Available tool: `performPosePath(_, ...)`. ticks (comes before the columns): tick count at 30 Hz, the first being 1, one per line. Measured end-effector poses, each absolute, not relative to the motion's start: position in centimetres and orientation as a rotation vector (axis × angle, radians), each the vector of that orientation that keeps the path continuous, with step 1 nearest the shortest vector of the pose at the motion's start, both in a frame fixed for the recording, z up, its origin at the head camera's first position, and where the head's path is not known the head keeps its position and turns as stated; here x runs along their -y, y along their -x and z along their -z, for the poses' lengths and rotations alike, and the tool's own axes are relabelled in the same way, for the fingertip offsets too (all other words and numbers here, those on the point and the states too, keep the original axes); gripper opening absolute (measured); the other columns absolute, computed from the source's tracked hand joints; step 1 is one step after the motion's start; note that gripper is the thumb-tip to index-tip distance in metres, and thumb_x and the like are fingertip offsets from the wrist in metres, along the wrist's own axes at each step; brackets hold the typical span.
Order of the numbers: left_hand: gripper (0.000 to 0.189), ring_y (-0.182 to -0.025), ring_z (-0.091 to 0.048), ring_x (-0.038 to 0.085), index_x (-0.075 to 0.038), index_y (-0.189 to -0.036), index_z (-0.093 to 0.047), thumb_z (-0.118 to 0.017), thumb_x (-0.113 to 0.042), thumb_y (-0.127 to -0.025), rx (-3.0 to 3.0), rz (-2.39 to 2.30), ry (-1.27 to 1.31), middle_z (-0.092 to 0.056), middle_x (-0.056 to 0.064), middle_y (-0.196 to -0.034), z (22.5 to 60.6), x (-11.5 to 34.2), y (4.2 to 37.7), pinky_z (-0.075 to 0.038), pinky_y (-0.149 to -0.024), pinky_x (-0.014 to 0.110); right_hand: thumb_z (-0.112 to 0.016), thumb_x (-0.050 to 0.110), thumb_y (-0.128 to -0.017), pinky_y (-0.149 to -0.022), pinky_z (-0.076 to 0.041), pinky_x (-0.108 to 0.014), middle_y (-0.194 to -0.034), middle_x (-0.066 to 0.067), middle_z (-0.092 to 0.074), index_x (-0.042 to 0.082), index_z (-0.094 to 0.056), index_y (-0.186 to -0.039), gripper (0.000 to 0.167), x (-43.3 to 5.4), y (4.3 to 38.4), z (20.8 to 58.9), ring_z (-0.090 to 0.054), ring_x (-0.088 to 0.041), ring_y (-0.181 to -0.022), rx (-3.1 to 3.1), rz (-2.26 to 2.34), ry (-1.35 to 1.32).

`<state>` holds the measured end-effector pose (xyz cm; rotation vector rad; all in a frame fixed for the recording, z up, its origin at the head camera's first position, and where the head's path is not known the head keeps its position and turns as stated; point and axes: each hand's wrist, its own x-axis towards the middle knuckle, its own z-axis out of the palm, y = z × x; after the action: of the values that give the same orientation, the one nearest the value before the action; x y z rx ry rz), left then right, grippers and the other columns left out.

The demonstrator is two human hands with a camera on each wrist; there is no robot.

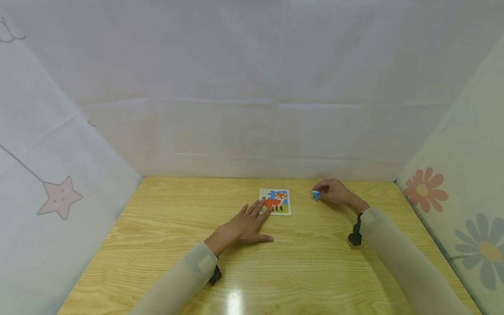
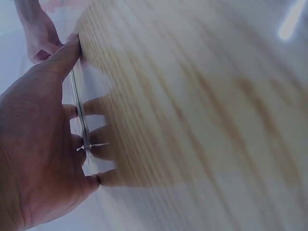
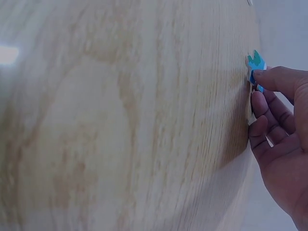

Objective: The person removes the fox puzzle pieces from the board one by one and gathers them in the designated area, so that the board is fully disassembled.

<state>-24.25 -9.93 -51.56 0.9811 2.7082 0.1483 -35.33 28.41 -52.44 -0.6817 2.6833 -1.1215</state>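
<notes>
A square fox jigsaw puzzle (image 1: 282, 205) in a white frame lies flat near the back of the table, with a pale gap at its upper left. My left hand (image 1: 248, 224) is spread palm down, its straight fingertips resting on the puzzle's lower left part. In the left wrist view, those fingers (image 2: 71, 111) reach the thin edge of the puzzle. To the right of the puzzle, my right hand (image 1: 334, 192) pinches a blue and green puzzle piece (image 3: 256, 62) between thumb and fingers, close over the table. Its lower part is hidden by the fingers.
The wooden table (image 1: 283, 275) ends at a pale cloth (image 1: 252, 140) behind the puzzle. More cloth hangs at both sides, with a pink star (image 1: 60, 197) on the left and printed flowers (image 1: 426, 191) on the right.
</notes>
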Motion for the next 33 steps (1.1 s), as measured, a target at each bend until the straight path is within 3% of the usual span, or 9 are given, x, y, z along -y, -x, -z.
performPosePath(15,0.098,-0.165,-0.005,0.033,-0.016,-0.172,-0.015,-0.05,-0.074,-0.101,-2.706,-0.183,-0.987,-0.003,0.018,-0.178,51.1,10.1,24.0,-0.016,-0.129,0.061,-0.076,0.0,-0.094,-0.08,-0.054,-0.03,-0.111,-0.015,-0.074,-0.001,-0.078,-0.117,0.022,-28.1,35.3,52.1,-0.065,-0.022,-0.095,-2.697,1.043,0.656)
performPosePath(25,0.098,-0.165,-0.004,0.033,-0.017,-0.172,-0.014,-0.047,-0.075,-0.101,-2.728,-0.162,-0.981,-0.003,0.017,-0.178,51.1,9.9,24.0,-0.015,-0.13,0.058,-0.074,0.001,-0.095,-0.092,-0.057,-0.046,-0.116,-0.014,-0.075,0.001,-0.078,-0.118,0.023,-27.4,35.5,51.8,-0.068,-0.03,-0.105,-2.743,1.053,0.722)
performPosePath(33,0.095,-0.165,-0.008,0.034,-0.015,-0.171,-0.02,-0.045,-0.074,-0.102,-2.745,-0.203,-1.03,-0.008,0.017,-0.178,50.8,8.9,23.9,-0.016,-0.131,0.056,-0.072,-0.002,-0.095,-0.088,-0.057,-0.047,-0.117,-0.018,-0.072,-0.003,-0.076,-0.121,0.026,-25.1,35.7,51.0,-0.066,-0.032,-0.105,-2.686,1.124,0.78)
